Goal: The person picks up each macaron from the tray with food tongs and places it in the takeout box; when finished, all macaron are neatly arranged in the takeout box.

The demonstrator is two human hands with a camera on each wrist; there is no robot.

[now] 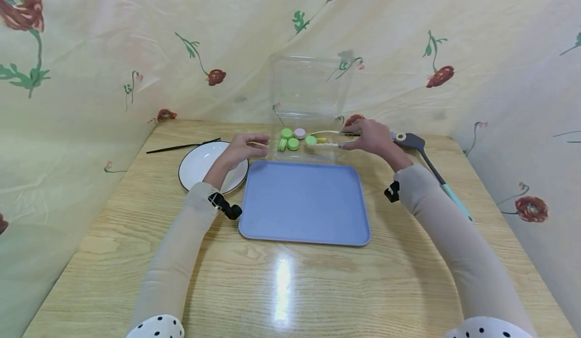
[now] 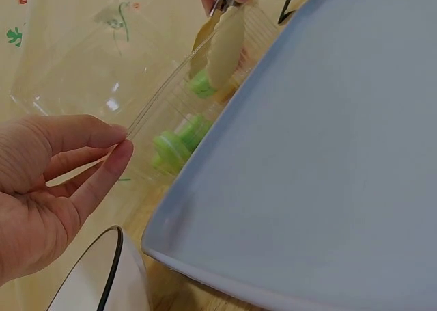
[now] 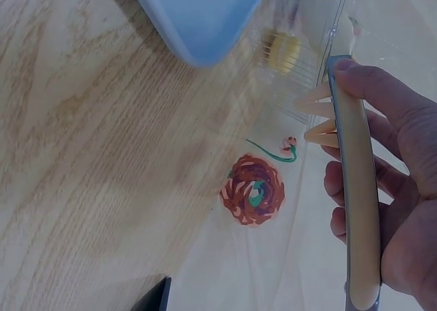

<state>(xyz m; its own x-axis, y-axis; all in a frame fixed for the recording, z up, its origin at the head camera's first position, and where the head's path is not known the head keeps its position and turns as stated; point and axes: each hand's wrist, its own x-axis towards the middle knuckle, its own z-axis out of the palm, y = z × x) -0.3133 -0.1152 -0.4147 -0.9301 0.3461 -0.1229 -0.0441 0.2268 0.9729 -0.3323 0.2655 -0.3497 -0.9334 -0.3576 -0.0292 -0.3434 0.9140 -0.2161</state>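
Note:
In the head view, my left hand is at the left side of a clear plastic box; the left wrist view shows thumb and fingertip pinching the box's rim. My right hand grips a pair of tongs by its long handles. The cream-coloured tong heads reach into the box, one on each side of a green macaron. Beside it lie several more green macarons, a pale lilac one and a yellow one.
The box's transparent lid stands raised against the patterned cloth. Directly in front lies a blue tray. A white dark-rimmed plate and black chopsticks are at left; a spatula with a turquoise handle lies at right.

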